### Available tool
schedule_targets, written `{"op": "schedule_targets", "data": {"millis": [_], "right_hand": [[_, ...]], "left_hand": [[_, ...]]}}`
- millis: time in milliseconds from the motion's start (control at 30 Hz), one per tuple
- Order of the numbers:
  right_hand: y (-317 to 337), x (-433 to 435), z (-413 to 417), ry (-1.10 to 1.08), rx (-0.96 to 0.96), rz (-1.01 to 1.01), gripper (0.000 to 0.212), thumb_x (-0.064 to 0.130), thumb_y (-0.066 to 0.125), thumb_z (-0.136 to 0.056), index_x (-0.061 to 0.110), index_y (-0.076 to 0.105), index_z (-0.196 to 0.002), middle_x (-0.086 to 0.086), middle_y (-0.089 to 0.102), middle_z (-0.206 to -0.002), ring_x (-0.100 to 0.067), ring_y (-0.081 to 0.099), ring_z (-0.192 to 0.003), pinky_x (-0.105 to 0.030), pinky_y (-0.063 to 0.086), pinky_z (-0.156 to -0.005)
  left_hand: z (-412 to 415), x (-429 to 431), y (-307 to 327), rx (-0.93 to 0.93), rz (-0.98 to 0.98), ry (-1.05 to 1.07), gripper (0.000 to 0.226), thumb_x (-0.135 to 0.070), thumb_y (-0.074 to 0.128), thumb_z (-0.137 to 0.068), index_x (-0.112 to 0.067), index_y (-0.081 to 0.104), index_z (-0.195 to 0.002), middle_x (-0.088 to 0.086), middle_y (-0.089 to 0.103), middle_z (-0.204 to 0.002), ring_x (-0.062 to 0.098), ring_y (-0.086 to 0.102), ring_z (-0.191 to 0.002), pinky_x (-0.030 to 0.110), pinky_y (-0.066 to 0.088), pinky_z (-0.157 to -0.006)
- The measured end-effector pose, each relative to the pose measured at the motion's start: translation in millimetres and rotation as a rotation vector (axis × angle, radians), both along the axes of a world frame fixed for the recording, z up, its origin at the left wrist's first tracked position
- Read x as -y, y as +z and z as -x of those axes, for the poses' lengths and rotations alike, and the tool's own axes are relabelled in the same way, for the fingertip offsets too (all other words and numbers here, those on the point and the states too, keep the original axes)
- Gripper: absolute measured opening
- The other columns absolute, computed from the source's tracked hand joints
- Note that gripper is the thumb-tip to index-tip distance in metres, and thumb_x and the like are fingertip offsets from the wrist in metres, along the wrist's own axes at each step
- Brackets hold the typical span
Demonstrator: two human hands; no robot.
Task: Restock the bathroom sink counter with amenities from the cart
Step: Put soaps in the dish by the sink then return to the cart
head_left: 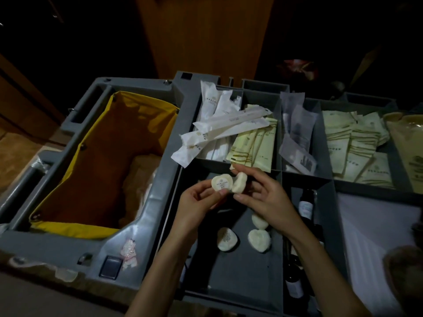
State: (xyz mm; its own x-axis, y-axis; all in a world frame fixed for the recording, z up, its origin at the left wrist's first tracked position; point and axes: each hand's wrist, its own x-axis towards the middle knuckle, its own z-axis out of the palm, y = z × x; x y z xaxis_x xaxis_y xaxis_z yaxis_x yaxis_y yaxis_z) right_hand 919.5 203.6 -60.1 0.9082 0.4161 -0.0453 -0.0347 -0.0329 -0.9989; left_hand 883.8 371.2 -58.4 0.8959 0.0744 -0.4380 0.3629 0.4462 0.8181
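Watching remotely, I start with the grey cart point(146, 225), because its layout sets the risks. The open yellow-lined bag point(96, 156) sits just left of the soap compartment point(240, 271), so a wrapped soap dropped leftward could roll in and be lost among the refuse.

Both hands hover over that compartment. The left hand point(196, 202) pinches the printed soap point(220, 184) between thumb and fingertips. The right hand point(267, 197) grips the second soap point(239, 183) the same way, tilted on edge. The two pieces touch where they meet. I judge both grips light, so pressing one piece against the other could pop either loose.

The long white sachets point(229, 126) overhang the divider just beyond the knuckles, and lifting the hands straight forward could sweep them off. The dark bottles point(305, 207) stand near the right wrist, and a careless pull back might tip one.

Three spare soaps point(259, 240) lie loose on the compartment floor below. The light is dim, so I cannot say whether either wrapper is torn. A split wrapper would make the piece unfit for the counter.
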Motion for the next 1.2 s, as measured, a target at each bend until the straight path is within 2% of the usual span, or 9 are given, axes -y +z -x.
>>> {"op": "schedule_targets", "data": {"millis": [100,233,400,500,600,767,967,1133,1200], "right_hand": [[2.1,-2.6,2.6,-0.061,-0.003,-0.023,0.055,-0.003,0.073,-0.077,0.023,0.059,-0.123,0.003,0.062,-0.127,-0.013,0.066,-0.104,-0.023,0.053,-0.082],[0.8,-8.8,7.3,-0.252,0.106,0.032,0.036,0.021,0.081,-0.069,0.026,0.070,-0.102,0.005,0.068,-0.106,-0.013,0.067,-0.093,-0.025,0.055,-0.077],[8.3,-6.9,13.3,-0.313,0.001,-0.047,0.011,0.011,0.067,-0.086,0.012,0.071,-0.097,0.003,0.073,-0.092,-0.007,0.067,-0.078,-0.019,0.051,-0.055],[15.8,4.1,25.4,-0.344,-0.051,-0.089,0.013,0.012,0.059,-0.092,0.013,0.072,-0.095,0.007,0.073,-0.087,-0.004,0.067,-0.078,-0.019,0.052,-0.057],[17.6,28.9,49.8,-0.433,-0.102,-0.095,0.015,0.013,0.057,-0.094,0.013,0.072,-0.097,0.001,0.073,-0.091,-0.008,0.067,-0.082,-0.020,0.053,-0.059],[31.5,100.6,117.6,-0.669,-0.130,-0.134,0.016,0.012,0.055,-0.094,0.019,0.070,-0.092,0.006,0.072,-0.086,-0.009,0.069,-0.077,-0.021,0.055,-0.059],[40.9,168.8,234.5,-0.963,-0.138,-0.144,0.019,0.008,0.069,-0.084,0.018,0.070,-0.100,0.006,0.075,-0.091,-0.011,0.070,-0.085,-0.021,0.056,-0.067],[36.8,211.6,359.7,-1.192,-0.202,-0.020,0.047,0.052,0.075,-0.070,0.028,0.070,-0.110,0.004,0.071,-0.108,-0.014,0.067,-0.103,-0.033,0.055,-0.085],[35.8,225.8,414.8,-1.274,-0.228,-0.015,0.050,0.057,0.077,-0.067,0.030,0.070,-0.108,0.004,0.072,-0.108,-0.016,0.067,-0.103,-0.039,0.054,-0.090]], "left_hand": [[-0.2,-0.9,0.0,0.013,-0.001,0.009,0.023,-0.001,0.068,-0.077,-0.006,0.068,-0.100,0.010,0.075,-0.089,0.015,0.071,-0.081,0.018,0.055,-0.067],[2.7,-1.4,1.0,0.057,-0.059,-0.092,0.031,-0.011,0.071,-0.067,-0.008,0.068,-0.098,0.008,0.075,-0.089,0.015,0.071,-0.083,0.019,0.055,-0.070],[8.3,2.6,3.5,0.062,-0.049,-0.112,0.033,-0.009,0.070,-0.069,-0.006,0.068,-0.102,0.012,0.074,-0.096,0.020,0.071,-0.088,0.022,0.057,-0.075],[15.2,13.4,7.7,0.084,-0.029,-0.092,0.035,-0.010,0.069,-0.070,-0.005,0.068,-0.104,0.013,0.074,-0.098,0.020,0.071,-0.091,0.025,0.057,-0.081],[26.4,38.0,11.7,0.087,-0.034,-0.119,0.029,-0.015,0.067,-0.071,-0.006,0.069,-0.099,0.010,0.075,-0.092,0.018,0.071,-0.086,0.022,0.057,-0.075],[59.0,112.8,27.5,0.120,-0.065,-0.349,0.026,-0.025,0.067,-0.074,-0.012,0.073,-0.096,0.009,0.075,-0.093,0.017,0.071,-0.087,0.020,0.055,-0.070],[128.5,202.6,40.4,0.104,-0.037,-0.612,0.024,-0.017,0.065,-0.083,-0.006,0.070,-0.104,0.014,0.074,-0.097,0.024,0.071,-0.090,0.022,0.055,-0.069],[221.4,263.7,33.5,0.138,-0.062,-0.916,0.022,-0.016,0.065,-0.087,-0.007,0.068,-0.106,0.008,0.073,-0.101,0.019,0.070,-0.096,0.026,0.056,-0.079],[266.2,288.0,29.7,0.133,-0.079,-1.051,0.023,-0.020,0.066,-0.086,-0.010,0.069,-0.107,0.006,0.073,-0.102,0.019,0.069,-0.097,0.032,0.055,-0.084]]}}
